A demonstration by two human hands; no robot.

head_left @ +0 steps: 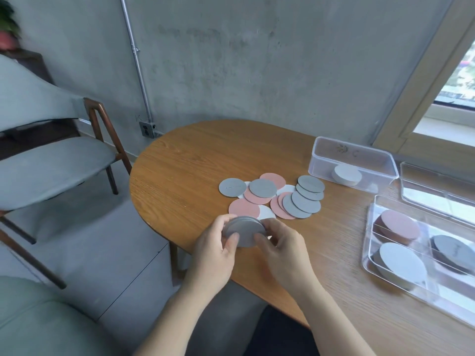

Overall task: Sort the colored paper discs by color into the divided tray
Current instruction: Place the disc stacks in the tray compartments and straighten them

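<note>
A small stack of grey discs (244, 229) is held between my left hand (214, 250) and my right hand (282, 249) just above the table's near edge. Beyond it, loose grey discs (305, 199), pink discs (243, 208) and white discs (267, 213) lie overlapping on the wooden table (195, 163). The clear divided tray (372, 255) sits at the right, holding a pink stack (399, 224), a white stack (402, 263) and a grey stack (455, 253) in separate compartments.
A clear box (321, 155) with a stack of white discs (347, 174) stands at the back right. A clear lid (437, 191) lies beside it. A grey chair (51, 160) stands left of the table; a concrete wall is behind.
</note>
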